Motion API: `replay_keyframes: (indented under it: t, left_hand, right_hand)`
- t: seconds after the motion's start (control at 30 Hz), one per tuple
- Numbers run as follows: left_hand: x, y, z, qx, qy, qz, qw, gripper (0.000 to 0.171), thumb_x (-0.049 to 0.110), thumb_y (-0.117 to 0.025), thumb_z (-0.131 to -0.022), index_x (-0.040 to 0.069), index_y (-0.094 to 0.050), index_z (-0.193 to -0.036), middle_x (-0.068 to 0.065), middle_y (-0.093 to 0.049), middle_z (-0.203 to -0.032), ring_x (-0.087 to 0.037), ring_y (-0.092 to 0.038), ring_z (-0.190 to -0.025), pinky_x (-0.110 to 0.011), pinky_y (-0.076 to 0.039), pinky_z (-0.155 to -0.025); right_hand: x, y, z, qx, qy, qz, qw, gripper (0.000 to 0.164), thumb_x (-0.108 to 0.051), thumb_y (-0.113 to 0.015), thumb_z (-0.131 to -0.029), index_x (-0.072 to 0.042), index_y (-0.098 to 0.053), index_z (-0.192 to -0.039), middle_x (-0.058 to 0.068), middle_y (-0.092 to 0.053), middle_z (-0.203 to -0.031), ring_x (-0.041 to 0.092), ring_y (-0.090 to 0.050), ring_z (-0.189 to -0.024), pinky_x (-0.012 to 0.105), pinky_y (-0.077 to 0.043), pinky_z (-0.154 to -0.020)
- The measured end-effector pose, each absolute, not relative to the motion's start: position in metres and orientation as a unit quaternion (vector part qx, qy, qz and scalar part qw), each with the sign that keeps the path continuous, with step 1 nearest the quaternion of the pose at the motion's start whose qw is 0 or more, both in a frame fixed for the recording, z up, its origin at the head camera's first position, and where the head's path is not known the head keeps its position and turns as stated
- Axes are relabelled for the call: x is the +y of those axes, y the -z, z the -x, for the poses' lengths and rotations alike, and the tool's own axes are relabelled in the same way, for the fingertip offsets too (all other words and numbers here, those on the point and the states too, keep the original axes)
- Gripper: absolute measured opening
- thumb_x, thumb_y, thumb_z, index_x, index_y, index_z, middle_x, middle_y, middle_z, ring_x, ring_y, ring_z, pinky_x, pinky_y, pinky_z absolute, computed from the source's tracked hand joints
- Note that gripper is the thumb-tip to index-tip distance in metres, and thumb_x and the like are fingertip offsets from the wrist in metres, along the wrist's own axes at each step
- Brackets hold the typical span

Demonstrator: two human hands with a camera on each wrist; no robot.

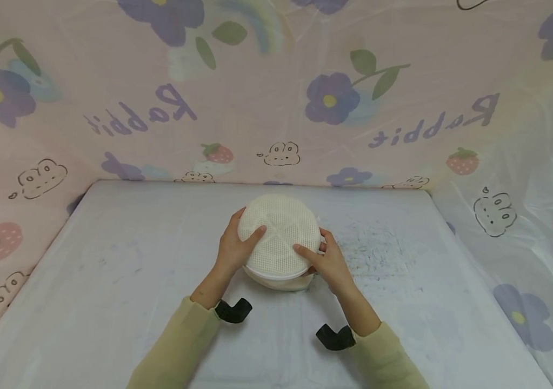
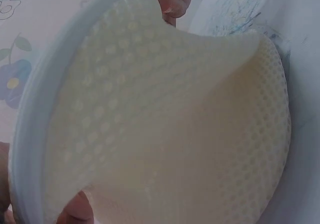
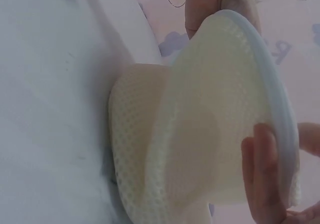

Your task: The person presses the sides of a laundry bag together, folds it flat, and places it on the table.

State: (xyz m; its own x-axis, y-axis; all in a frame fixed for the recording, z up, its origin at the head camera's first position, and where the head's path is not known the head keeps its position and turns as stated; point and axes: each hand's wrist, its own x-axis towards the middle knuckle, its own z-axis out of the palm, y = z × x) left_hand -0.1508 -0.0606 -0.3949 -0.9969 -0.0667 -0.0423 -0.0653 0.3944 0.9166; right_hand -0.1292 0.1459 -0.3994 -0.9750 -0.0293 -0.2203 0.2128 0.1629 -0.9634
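A round, cream mesh laundry bag (image 1: 281, 235) with a white rim is held between both hands in the head view. My left hand (image 1: 234, 243) grips its left side, thumb lying on the top face. On the right edge, my right hand (image 1: 327, 259) holds the rim, thumb above and fingers beneath. The left wrist view shows the honeycomb mesh of the bag (image 2: 175, 109) sagging in folds below the rim. In the right wrist view the fingers of the right hand (image 3: 265, 174) curl against the rim, and the bag's lower part (image 3: 132, 119) meets the table.
A white-covered table (image 1: 111, 302) lies under the bag, with dark scribble-like marks (image 1: 378, 251) to the right. Patterned curtains (image 1: 257, 102) hang at the back and both sides. A black curved piece sits at each wrist (image 1: 234, 311).
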Motion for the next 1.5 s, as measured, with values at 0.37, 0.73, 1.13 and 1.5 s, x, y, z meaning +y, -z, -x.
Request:
replay_keyframes:
  t: [0.37, 0.73, 1.13, 1.5]
  left_hand:
    - [-0.06, 0.402, 0.15, -0.85, 0.525, -0.039, 0.03, 0.077, 0.038, -0.065, -0.09, 0.007, -0.028, -0.149, -0.02, -0.037, -0.15, -0.038, -0.036, -0.138, -0.054, -0.029, -0.111]
    - [-0.058, 0.405, 0.142, -0.877, 0.463, 0.025, 0.125, 0.076, 0.032, -0.065, -0.089, 0.0, -0.028, -0.148, -0.025, -0.036, -0.141, -0.043, -0.041, -0.13, -0.056, -0.036, -0.105]
    - [-0.05, 0.41, 0.134, -0.918, 0.325, 0.131, 0.186, 0.064, 0.03, -0.059, -0.093, -0.004, -0.039, -0.143, -0.028, -0.026, -0.152, -0.045, -0.024, -0.14, -0.063, -0.024, -0.109]
    - [-0.046, 0.414, 0.131, -0.939, 0.27, 0.146, 0.153, 0.061, 0.031, -0.05, -0.098, -0.003, -0.033, -0.147, -0.026, -0.02, -0.155, -0.041, -0.015, -0.145, -0.057, -0.018, -0.115]
  right_hand:
    - [0.146, 0.403, 0.133, 0.774, 0.627, -0.05, 0.077, 0.076, -0.027, -0.071, -0.087, -0.009, -0.027, -0.146, 0.02, -0.055, -0.114, 0.016, -0.065, -0.073, 0.032, -0.056, -0.055]
    - [0.142, 0.403, 0.132, 0.864, 0.502, -0.006, -0.044, 0.08, -0.032, -0.07, -0.087, -0.005, -0.027, -0.148, 0.019, -0.046, -0.13, 0.026, -0.056, -0.094, 0.032, -0.05, -0.073]
    - [0.134, 0.416, 0.136, 0.902, 0.291, 0.219, -0.232, 0.056, -0.017, -0.06, -0.093, 0.004, -0.041, -0.141, 0.031, -0.029, -0.149, 0.049, -0.025, -0.138, 0.072, -0.024, -0.102]
    - [0.133, 0.422, 0.138, 0.924, 0.234, 0.258, -0.158, 0.053, -0.024, -0.052, -0.098, -0.005, -0.039, -0.146, 0.023, -0.024, -0.155, 0.039, -0.019, -0.145, 0.061, -0.018, -0.113]
